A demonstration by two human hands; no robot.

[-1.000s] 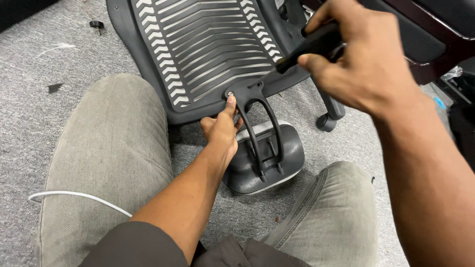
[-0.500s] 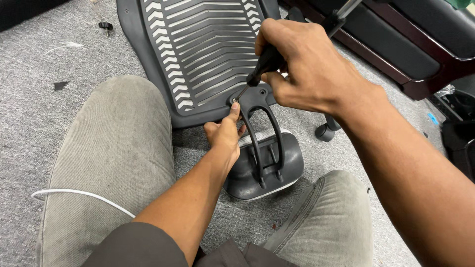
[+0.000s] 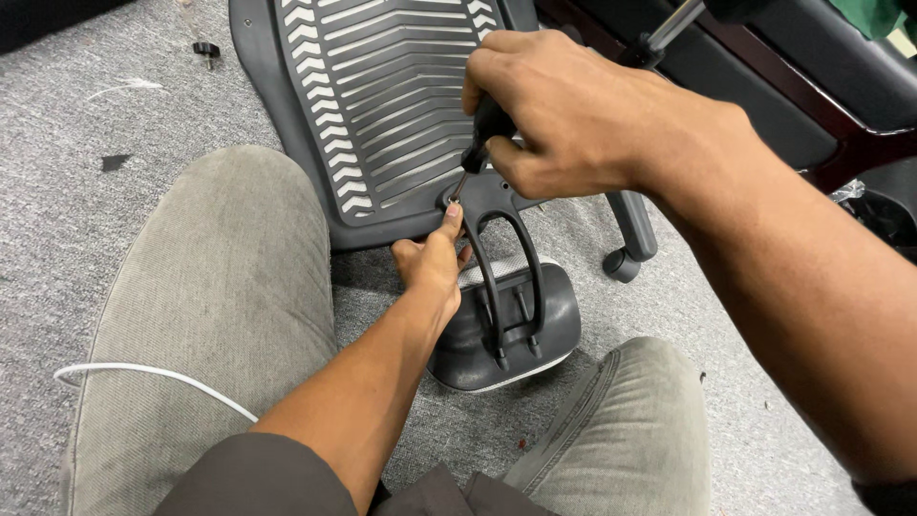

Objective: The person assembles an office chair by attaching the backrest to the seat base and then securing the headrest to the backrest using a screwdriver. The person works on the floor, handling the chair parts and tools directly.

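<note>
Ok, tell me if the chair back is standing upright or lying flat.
Lying flat. The chair back rests on the grey carpet, slatted face up, while the right hand holds a screwdriver down onto its bracket.

I see grey carpet (image 3: 115, 105) covering the whole floor, short-piled and flecked, evenly lit with soft shadows. In the upper left of the frame a small black knob (image 3: 203, 51) lies on it, with a pale wisp (image 3: 124, 88) and a dark scrap (image 3: 116, 162) a little lower down. A white cable (image 3: 153, 377) curves across the lower left. Along the upper right runs dark furniture with a reddish-brown wooden edge (image 3: 860, 143), and a black caster (image 3: 621, 265) rests on the carpet just below it. At the far right edge I make out something dark and some crinkled clear plastic (image 3: 845, 191).
</note>
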